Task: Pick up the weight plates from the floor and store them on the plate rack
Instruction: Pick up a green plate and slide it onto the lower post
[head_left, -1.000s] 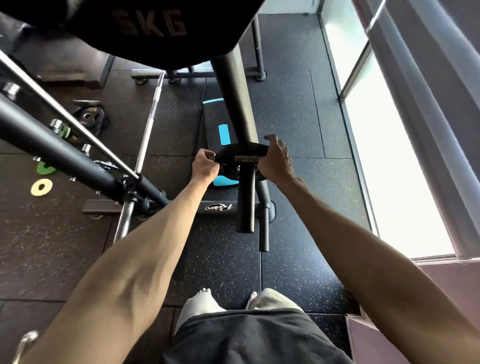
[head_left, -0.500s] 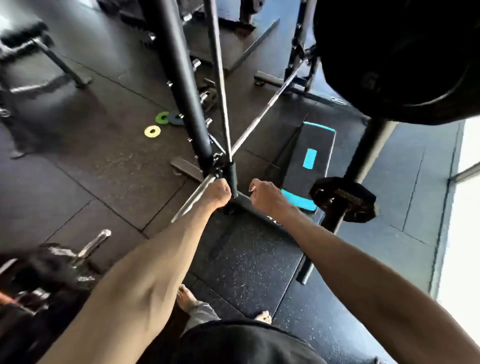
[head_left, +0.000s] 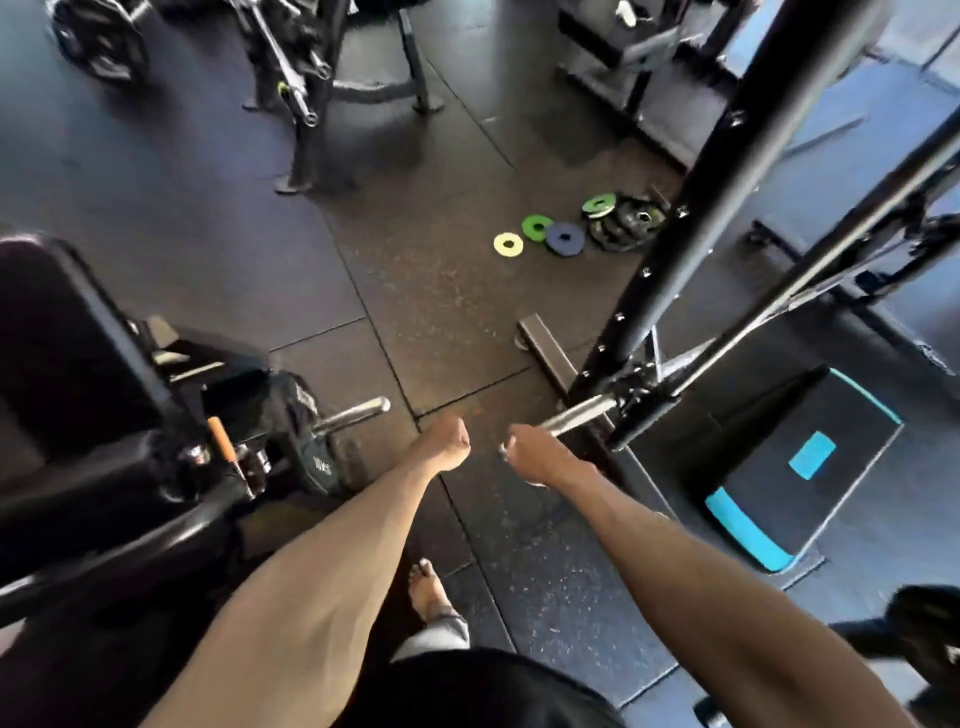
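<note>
Weight plates (head_left: 563, 239) lie flat on the floor (head_left: 426, 291), holes upward; left hand (head_left: 445, 446) and right hand (head_left: 537, 457) are curled closed, holding nothing.

Loose plates: one yellow plate (head_left: 508, 243), two green plates (head_left: 537, 227), (head_left: 600, 203), one blue plate (head_left: 565, 239). Black plates (head_left: 626, 223) piled beside: count unclear. One loaded plate (head_left: 318, 464). One step block (head_left: 800, 467). Two chrome bar ends (head_left: 363, 409), (head_left: 576, 415). Two hands: left hand (head_left: 445, 446), right hand (head_left: 537, 454). One bare foot (head_left: 428, 592).
</note>
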